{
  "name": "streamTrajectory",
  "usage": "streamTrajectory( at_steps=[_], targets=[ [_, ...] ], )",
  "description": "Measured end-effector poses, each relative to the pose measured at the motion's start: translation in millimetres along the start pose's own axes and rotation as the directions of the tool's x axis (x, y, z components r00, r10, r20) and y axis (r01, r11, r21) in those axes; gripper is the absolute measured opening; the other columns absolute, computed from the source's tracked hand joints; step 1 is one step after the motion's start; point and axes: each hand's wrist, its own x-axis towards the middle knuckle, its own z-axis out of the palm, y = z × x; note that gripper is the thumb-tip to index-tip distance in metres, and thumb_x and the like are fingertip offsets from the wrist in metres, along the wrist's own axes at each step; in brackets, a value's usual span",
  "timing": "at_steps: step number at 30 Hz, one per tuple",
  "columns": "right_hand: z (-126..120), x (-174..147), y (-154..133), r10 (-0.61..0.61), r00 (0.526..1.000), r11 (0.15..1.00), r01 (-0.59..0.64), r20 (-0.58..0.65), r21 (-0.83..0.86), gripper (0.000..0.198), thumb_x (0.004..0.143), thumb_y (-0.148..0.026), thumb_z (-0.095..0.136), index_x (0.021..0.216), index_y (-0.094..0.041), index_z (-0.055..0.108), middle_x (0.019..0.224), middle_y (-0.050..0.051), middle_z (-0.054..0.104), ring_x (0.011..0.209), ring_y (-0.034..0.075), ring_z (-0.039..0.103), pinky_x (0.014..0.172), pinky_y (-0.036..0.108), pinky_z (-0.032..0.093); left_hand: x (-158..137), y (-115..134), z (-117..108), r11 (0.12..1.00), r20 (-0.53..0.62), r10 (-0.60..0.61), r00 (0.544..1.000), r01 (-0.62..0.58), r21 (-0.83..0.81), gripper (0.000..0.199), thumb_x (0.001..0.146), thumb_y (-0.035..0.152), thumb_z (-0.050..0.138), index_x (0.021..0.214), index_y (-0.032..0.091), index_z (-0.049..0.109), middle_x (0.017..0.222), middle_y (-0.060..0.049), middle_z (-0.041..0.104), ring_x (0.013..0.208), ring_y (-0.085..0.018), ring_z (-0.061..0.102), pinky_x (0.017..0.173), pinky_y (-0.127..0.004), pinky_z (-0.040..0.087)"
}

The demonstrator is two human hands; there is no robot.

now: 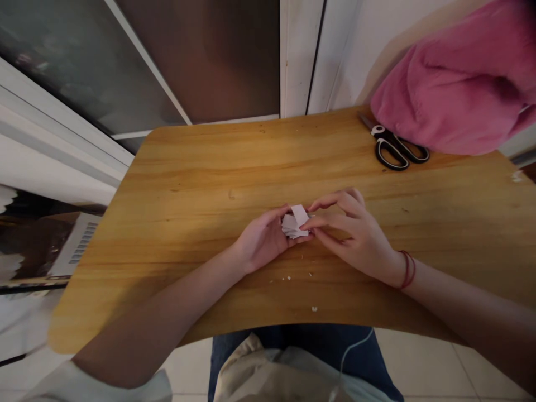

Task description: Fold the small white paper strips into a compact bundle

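A small loose stack of white paper slips (290,225) rests in my left hand (264,239), its fingers curled around the pile above the table. My right hand (355,234) reaches in from the right, thumb and fingers touching the slips. One slip (298,213) stands out at an angle over the rest, beside the right fingertips. Whether the right fingers pinch that slip or only press on the pile is hard to make out. A red cord bracelet (407,269) circles my right wrist.
Black-handled scissors (393,146) lie at the back right of the wooden table (201,184), beside a pink plush cloth (452,95). Tiny paper scraps (288,278) dot the table near its front edge. A glass-panelled door (201,61) stands behind, and a box (79,245) sits left below.
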Motion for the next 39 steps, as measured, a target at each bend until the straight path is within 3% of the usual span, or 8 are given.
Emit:
streamTrajectory(
  at_steps=[8, 11, 15, 21, 27, 34, 39],
  targets=[
    [-3, 3, -1, 0.047, 0.998, 0.997, -0.046, -0.029, 0.057, 0.017, 0.088, -0.016, 0.055, 0.094, -0.027, 0.066, 0.097, 0.004, 0.065, 0.093, 0.022, 0.06, 0.089, 0.045, 0.045, 1, 0, 0, 0.999, -0.035, -0.002, 0.999, 0.003, 0.036, 0.027, 0.095, 0.019, 0.041, 0.094, 0.01, 0.067, 0.093, -0.01, 0.069, 0.088, -0.019, 0.065, 0.085, -0.035, 0.051],
    [-2, 2, 0, 0.125, 0.992, 0.99, -0.125, 0.013, 0.062, 0.023, 0.091, -0.021, 0.052, 0.11, -0.029, 0.063, 0.106, 0.005, 0.067, 0.105, 0.025, 0.059, 0.095, 0.049, 0.043, 1, -3, 1, 0.999, -0.064, -0.01, 0.998, 0.014, 0.052, 0.026, 0.094, 0.018, 0.042, 0.093, 0.011, 0.067, 0.094, -0.011, 0.07, 0.087, -0.02, 0.066, 0.087, -0.038, 0.05],
    [1, 1, 4, 0.178, 0.976, 0.973, -0.193, 0.123, 0.125, 0.031, 0.096, -0.024, 0.045, 0.122, -0.029, 0.06, 0.12, 0.006, 0.065, 0.116, 0.025, 0.054, 0.1, 0.051, 0.04, 1, -6, 2, 0.991, -0.008, -0.075, 0.997, 0.076, 0.106, 0.028, 0.094, 0.021, 0.041, 0.098, 0.01, 0.067, 0.096, -0.013, 0.07, 0.087, -0.021, 0.066, 0.085, -0.037, 0.05],
    [2, 3, 11, 0.225, 0.931, 0.923, -0.298, 0.289, 0.243, 0.025, 0.094, -0.03, 0.051, 0.114, -0.027, 0.066, 0.111, 0.006, 0.066, 0.107, 0.022, 0.057, 0.094, 0.046, 0.046, -1, -7, 1, 0.978, 0.072, -0.151, 0.986, 0.138, 0.158, 0.027, 0.095, 0.024, 0.043, 0.101, 0.01, 0.066, 0.094, -0.012, 0.069, 0.085, -0.02, 0.066, 0.081, -0.036, 0.051],
    [2, 5, 14, 0.279, 0.926, 0.907, -0.342, 0.256, 0.245, 0.011, 0.086, -0.03, 0.063, 0.095, -0.024, 0.067, 0.097, 0.004, 0.067, 0.099, 0.022, 0.059, 0.092, 0.045, 0.046, -2, -6, 1, 0.975, 0.077, -0.184, 0.98, 0.172, 0.14, 0.028, 0.095, 0.023, 0.041, 0.098, 0.009, 0.066, 0.09, -0.011, 0.067, 0.084, -0.02, 0.065, 0.077, -0.035, 0.052],
    [3, 3, 18, 0.243, 0.929, 0.921, -0.311, 0.279, 0.234, 0.02, 0.084, -0.027, 0.064, 0.104, -0.027, 0.067, 0.103, 0.005, 0.067, 0.103, 0.023, 0.059, 0.093, 0.047, 0.047, -2, -6, 3, 0.971, 0.037, -0.175, 0.984, 0.166, 0.171, 0.027, 0.095, 0.022, 0.042, 0.096, 0.009, 0.066, 0.086, -0.01, 0.066, 0.08, -0.018, 0.063, 0.075, -0.033, 0.052],
    [4, 5, 19, 0.252, 0.936, 0.914, -0.313, 0.245, 0.259, 0.01, 0.082, -0.028, 0.068, 0.09, -0.024, 0.07, 0.101, 0.005, 0.066, 0.099, 0.022, 0.06, 0.092, 0.043, 0.048, -2, -5, 3, 0.973, 0.044, -0.178, 0.983, 0.169, 0.16, 0.024, 0.093, 0.023, 0.047, 0.097, 0.01, 0.066, 0.086, -0.009, 0.066, 0.08, -0.018, 0.063, 0.076, -0.033, 0.052]
  ],
)
